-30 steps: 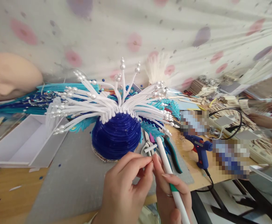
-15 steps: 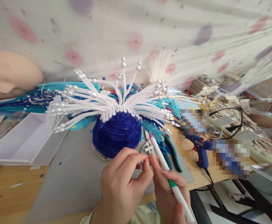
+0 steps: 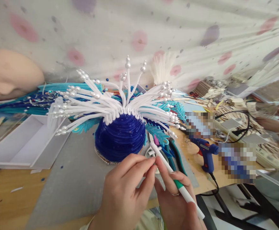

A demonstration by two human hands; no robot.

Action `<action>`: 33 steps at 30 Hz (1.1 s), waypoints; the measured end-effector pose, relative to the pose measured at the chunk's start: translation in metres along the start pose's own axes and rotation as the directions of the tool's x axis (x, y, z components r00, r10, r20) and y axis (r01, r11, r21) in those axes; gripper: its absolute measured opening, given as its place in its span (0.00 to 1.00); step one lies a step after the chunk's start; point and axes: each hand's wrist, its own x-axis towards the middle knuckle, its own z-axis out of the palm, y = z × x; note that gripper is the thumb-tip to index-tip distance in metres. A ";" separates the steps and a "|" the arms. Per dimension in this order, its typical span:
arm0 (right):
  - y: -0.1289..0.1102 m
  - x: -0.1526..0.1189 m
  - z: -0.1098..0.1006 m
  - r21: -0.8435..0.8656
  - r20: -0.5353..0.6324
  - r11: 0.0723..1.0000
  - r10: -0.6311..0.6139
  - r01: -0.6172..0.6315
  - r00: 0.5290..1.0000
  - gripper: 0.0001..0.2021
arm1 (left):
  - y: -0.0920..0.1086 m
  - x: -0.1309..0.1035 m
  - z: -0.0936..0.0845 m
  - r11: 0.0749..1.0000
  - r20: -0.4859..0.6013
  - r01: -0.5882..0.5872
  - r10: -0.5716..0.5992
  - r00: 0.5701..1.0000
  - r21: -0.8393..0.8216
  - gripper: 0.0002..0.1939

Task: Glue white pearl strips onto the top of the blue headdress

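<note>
A deep blue dome point(image 3: 120, 139) with white, pearl-tipped stems point(image 3: 101, 107) fanning out from its top stands on a grey mat point(image 3: 67, 179). Just in front of it, my left hand point(image 3: 130, 185) pinches thumb and forefinger together; whatever lies between them is too small to make out. My right hand point(image 3: 177, 195) touches those fingertips and is closed around a white pen with a green band point(image 3: 186, 195), which slants up and to the left. Beyond the pen lie pliers with dark green handles point(image 3: 177, 156) and a partly hidden white-handled tool.
An open white box point(image 3: 17, 143) sits at the left, below a mannequin head point(image 3: 10, 75). On the right are a blue glue gun point(image 3: 207, 155), a power strip point(image 3: 266, 156) and many thin sticks. Another person's hands point(image 3: 273, 124) show at the far right edge.
Both hands have shifted slightly right. The pen's upper end has moved a little down and to the left, and its lower end a little up and to the right.
</note>
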 end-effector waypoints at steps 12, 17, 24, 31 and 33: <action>-0.001 -0.009 -0.002 -0.238 -0.003 0.969 -0.065 0.063 0.998 0.16 | 0.003 -0.005 0.005 0.948 -0.002 -0.083 0.088 0.996 0.309 0.07; -0.001 -0.007 -0.001 -0.208 0.001 0.976 -0.061 0.060 0.998 0.16 | 0.001 -0.001 0.003 0.953 -0.017 -0.063 0.071 0.997 0.298 0.08; 0.007 0.001 -0.020 -0.073 0.070 0.997 -0.015 0.021 0.997 0.18 | -0.003 0.004 -0.005 0.967 -0.082 -0.020 0.042 0.996 0.254 0.09; 0.000 0.005 -0.014 0.043 0.111 0.998 0.044 -0.049 0.993 0.18 | 0.002 0.003 -0.005 0.997 -0.002 -0.016 0.016 1.000 0.075 0.08; -0.002 0.002 -0.007 0.020 0.048 0.998 0.054 -0.055 0.997 0.17 | 0.002 0.001 -0.003 0.995 -0.013 -0.031 0.032 0.999 0.090 0.08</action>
